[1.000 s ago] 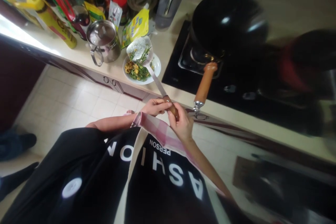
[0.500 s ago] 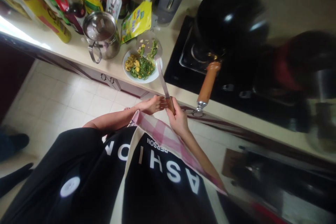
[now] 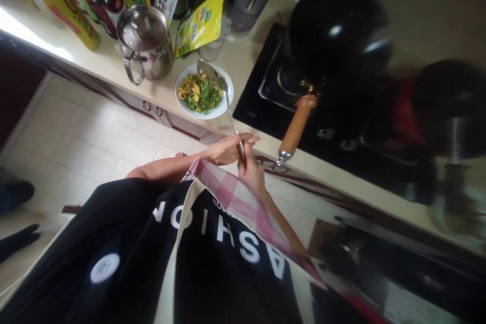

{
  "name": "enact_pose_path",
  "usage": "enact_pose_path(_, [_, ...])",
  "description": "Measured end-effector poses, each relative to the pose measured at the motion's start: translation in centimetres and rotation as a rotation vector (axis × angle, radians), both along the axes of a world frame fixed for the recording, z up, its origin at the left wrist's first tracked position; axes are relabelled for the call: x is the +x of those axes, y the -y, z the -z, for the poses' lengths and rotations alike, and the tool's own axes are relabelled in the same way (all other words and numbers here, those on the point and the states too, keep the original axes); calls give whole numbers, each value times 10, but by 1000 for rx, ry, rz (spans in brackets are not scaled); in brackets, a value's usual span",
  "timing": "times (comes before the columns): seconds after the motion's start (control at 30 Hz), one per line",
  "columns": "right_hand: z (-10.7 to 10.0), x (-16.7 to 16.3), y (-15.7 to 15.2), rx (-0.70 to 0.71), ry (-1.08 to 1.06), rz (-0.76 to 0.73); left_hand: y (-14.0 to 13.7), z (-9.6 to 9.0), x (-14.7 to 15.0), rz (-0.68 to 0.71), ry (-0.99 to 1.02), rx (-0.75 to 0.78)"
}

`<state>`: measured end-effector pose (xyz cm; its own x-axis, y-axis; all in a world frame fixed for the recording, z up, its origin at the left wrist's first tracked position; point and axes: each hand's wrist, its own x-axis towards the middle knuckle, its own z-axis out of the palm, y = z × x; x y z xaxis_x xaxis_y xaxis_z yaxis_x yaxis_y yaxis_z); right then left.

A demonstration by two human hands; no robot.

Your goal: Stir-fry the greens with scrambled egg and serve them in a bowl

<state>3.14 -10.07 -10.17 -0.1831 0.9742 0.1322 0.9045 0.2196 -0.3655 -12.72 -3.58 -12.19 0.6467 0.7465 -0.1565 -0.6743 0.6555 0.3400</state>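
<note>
Kitchen counter (image 3: pixel 243 58) in pale stone, crowded along the back. White plate (image 3: pixel 229 92) near the front edge, heaped with green beans and yellow bits (image 3: pixel 200 94). Left of the plate, a lidded steel pot (image 3: pixel 146 43); behind the plate, a yellow pouch (image 3: pixel 199 24) among bottles too blurred to name. Right of the plate, a black hob (image 3: pixel 261 104) carrying a dark wok (image 3: pixel 336 30), its wooden handle (image 3: pixel 296 124) jutting out over the counter's edge.

Spatula (image 3: pixel 230 114) slanting from the plate back towards the body, blade (image 3: pixel 208 72) down on the far side of the food. Right hand (image 3: pixel 251 172) in a closed grip round the spatula's handle end (mostly hidden inside the fist). Left hand (image 3: pixel 227 150) beside it, fingers stretched out flat across the shaft, a loose grip at most, more bracing than clasping.

Step in hand, by the look of it: working the cooked food about on the plate with the blade. Called for next, as a judgement: a steady handle, blade kept low and inside the rim, gentle pressure to keep bits from spilling onto the counter.
</note>
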Motion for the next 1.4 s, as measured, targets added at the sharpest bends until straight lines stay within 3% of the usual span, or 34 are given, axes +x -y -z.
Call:
enact_pose_path(0.27, [-6,2,-7,-70,-25,3,-11,-7,-1,-42,16,5])
enact_pose_path(0.43, [-4,4,-8,-5,-46,-4,-15,-9,-3,-77,-32,-31])
enact_pose_path(0.97, [-7,1,-5,2,-76,15,-17,-4,-7,-81,-12,65])
enact_pose_path(1.27, [-14,-2,0,-44,-92,45,-17,-20,-7,-40,27,79])
enact_pose_path(1.4, [-15,3,-6,27,-33,0,-14,-19,-15,-111,-196,25])
